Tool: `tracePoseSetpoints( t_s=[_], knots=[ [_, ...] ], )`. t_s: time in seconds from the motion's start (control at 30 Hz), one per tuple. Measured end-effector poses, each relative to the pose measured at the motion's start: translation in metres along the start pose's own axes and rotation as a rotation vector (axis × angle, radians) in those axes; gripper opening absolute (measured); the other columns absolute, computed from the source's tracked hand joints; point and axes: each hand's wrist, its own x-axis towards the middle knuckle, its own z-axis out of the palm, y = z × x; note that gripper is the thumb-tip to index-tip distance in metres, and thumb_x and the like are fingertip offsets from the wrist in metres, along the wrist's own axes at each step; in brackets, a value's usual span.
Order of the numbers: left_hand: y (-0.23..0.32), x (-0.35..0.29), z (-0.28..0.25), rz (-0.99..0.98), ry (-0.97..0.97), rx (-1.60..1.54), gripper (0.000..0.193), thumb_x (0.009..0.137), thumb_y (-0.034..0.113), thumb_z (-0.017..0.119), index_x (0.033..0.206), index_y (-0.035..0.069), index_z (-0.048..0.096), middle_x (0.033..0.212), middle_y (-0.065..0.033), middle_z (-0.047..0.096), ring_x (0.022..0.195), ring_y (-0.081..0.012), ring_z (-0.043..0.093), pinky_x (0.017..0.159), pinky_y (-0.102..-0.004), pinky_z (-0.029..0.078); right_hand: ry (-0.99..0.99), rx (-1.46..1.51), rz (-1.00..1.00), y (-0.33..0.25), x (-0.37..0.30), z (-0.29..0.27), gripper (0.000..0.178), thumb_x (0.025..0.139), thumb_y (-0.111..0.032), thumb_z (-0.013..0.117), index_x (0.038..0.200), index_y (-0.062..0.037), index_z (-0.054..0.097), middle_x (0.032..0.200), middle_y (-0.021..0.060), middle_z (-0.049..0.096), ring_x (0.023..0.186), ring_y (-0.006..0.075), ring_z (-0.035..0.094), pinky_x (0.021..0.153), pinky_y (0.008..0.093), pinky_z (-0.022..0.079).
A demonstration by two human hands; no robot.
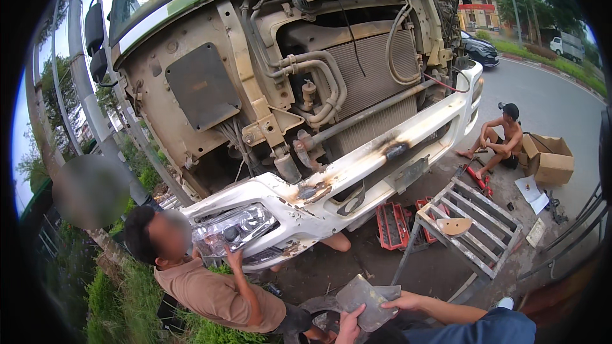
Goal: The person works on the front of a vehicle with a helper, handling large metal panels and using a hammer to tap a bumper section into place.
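Two thin, flat grey sheets are in my hands at the bottom middle; their exact kind is unclear. The nearer, larger grey sheet (362,299) has my left hand (349,326) closed on its lower edge, thumb on its face. Behind it and to the right shows a second, lighter grey sheet (389,291). My right hand (404,301) pinches the sheets' right side, its thumb on top. Ahead stands a truck front with its panel off, baring the radiator (376,70) above a white, scorched bumper (357,172).
At left a person in a brown shirt (220,296) touches the headlight (237,229). A metal slatted stand (503,236) bears a tan curved piece (454,226). Red toolboxes (393,226) lie beneath the bumper. Another person (507,137) sits near a cardboard box (551,162).
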Motion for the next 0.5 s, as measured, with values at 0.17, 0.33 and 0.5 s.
tracePoseSetpoints(
  t_s=[0.17,0.33,0.5],
  knots=[
    [0.001,0.011,0.018,-0.012,-0.091,-0.017,0.032,0.093,0.010,0.065,0.123,0.001,0.058,0.114,-0.0129,0.067,0.102,-0.0230,0.065,0.092,-0.0366,0.051,0.076,-0.194,-0.241,-0.026,0.008,-0.028,0.053,0.086,-0.012,0.073,0.135,-0.0054,0.053,0.128,0.0074,0.062,0.118,0.0190,0.056,0.102,0.0360,0.043],
    [-0.011,0.027,0.014,-0.142,-0.004,0.015,0.028,0.099,0.023,0.059,0.120,0.004,0.060,0.084,-0.0064,0.067,0.076,-0.0117,0.064,0.071,-0.0277,0.052,0.374,-0.308,-0.428,-0.087,0.009,-0.055,0.048,0.084,-0.007,0.073,0.129,-0.0025,0.057,0.117,0.0057,0.066,0.105,0.0165,0.060,0.094,0.0344,0.047],
    [-0.106,0.104,-0.073,-0.253,-0.095,0.046,0.030,0.093,0.024,0.068,0.118,0.009,0.061,0.091,-0.0127,0.070,0.075,-0.0200,0.068,0.069,-0.0308,0.057,0.758,-1.004,-0.407,-0.135,0.028,-0.099,0.037,0.080,-0.034,0.068,0.105,-0.0056,0.069,0.089,0.0253,0.068,0.089,0.0419,0.065,0.079,0.0476,0.052]
  ],
)
